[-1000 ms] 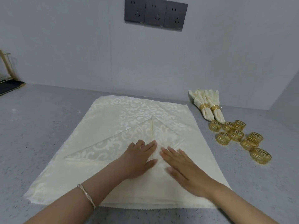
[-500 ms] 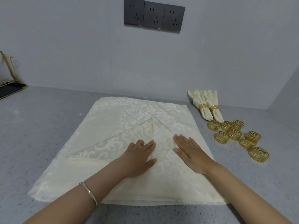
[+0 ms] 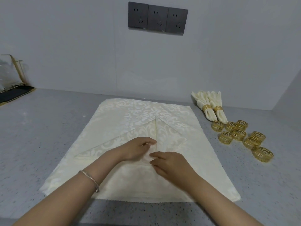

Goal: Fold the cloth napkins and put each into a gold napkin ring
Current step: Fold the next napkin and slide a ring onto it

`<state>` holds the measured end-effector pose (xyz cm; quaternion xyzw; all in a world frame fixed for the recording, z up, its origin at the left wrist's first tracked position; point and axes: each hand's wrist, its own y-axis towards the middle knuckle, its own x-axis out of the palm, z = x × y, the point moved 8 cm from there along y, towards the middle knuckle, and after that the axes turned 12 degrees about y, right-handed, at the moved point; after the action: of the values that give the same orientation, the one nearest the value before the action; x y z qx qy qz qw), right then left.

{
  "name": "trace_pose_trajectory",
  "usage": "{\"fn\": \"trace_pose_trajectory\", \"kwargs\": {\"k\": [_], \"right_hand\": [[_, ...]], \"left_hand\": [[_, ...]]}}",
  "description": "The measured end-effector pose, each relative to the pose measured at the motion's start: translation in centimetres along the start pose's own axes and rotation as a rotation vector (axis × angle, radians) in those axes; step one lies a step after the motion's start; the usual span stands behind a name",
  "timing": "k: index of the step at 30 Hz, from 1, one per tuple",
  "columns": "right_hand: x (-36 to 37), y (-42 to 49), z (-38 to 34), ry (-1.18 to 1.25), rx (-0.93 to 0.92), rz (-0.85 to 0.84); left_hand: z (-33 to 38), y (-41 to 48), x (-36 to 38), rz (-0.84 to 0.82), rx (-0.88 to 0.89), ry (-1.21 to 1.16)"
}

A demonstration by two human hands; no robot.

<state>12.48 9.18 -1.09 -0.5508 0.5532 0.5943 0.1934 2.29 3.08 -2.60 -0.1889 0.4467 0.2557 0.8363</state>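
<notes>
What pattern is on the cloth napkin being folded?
Cream, with a glossy scrolling damask pattern woven into the cloth napkin; head view shows it best.

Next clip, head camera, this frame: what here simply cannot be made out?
1. Head view: whether the left hand and right hand pinch the napkin or only press it; their curled fingers hide the contact.
2. The fold's middle, covered by both hands.
3. The rack, cut off by the left edge.
4. How many cloths lie underneath; their edges are too thin to count.
</notes>
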Motion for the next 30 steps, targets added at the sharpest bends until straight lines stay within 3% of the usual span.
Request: {"fn": "trace_pose_trajectory", "kwargs": {"k": [4,10,14,19,22,25,30], "right_hand": [[-1.8,-2.2,2.4,0.09,0.094,-0.001],[-4.9,-6.5,6.8,0.18,0.325,0.143],[-4.1,-6.9,7.0,0.177,0.357,0.121],[-4.0,-6.5,6.4,0.152,0.377,0.069],[-3.8,-6.3,6.3,0.187,0.403,0.07],[-3.9,-6.1,6.5,0.246,0.465,0.131],[-3.8,-6.2,7.1,0.349,0.536,0.219]], "left_hand": [[-0.3,-1.5,-2.0,0.093,0.086,0.161],[-1.6,-2.9,-3.4,0.196,0.222,0.414],[-2.1,-3.6,-3.6,0.215,0.302,0.493],[-3.1,-3.2,-3.6,0.147,0.255,0.438],[-4.0,-2.7,-3.5,0.144,0.193,0.271],[-4.5,-1.7,-4.1,0.184,0.09,0.097],[-3.8,1.1,-4.4,0.298,-0.055,0.052]]}}
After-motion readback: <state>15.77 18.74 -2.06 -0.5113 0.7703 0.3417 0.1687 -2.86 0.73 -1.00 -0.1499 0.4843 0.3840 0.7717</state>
